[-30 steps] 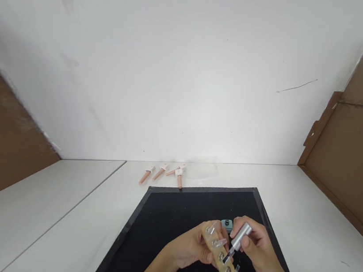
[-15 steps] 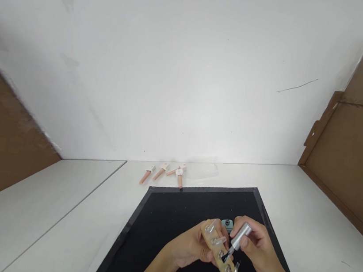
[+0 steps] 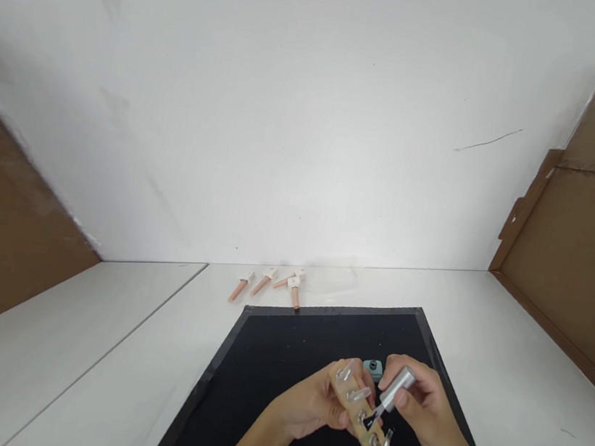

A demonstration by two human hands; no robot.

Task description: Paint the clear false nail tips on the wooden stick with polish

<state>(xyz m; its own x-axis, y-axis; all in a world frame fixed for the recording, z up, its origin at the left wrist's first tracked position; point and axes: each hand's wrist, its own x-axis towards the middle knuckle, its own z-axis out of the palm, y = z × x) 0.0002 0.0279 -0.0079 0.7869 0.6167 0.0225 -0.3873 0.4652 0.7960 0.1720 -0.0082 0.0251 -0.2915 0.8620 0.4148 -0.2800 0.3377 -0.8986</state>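
My left hand is closed round the upper part of a tan strip that carries several metal studs and clear tips. The strip slants down to the right over a black mat. Between the fingers of my right hand is a silver cap with a brush. Its brush end points down at a dark piece near the middle of the strip. Behind my hands a teal bottle with a dark opening is partly hidden.
Several pinkish bottles with white caps lie past the mat's far edge, beside a clear plastic piece. A white wall rises behind the white table. Brown cardboard stands at the right, more at the left.
The silver cap in my right hand has shifted very slightly to the right. My left hand and the strip are almost unmoved.
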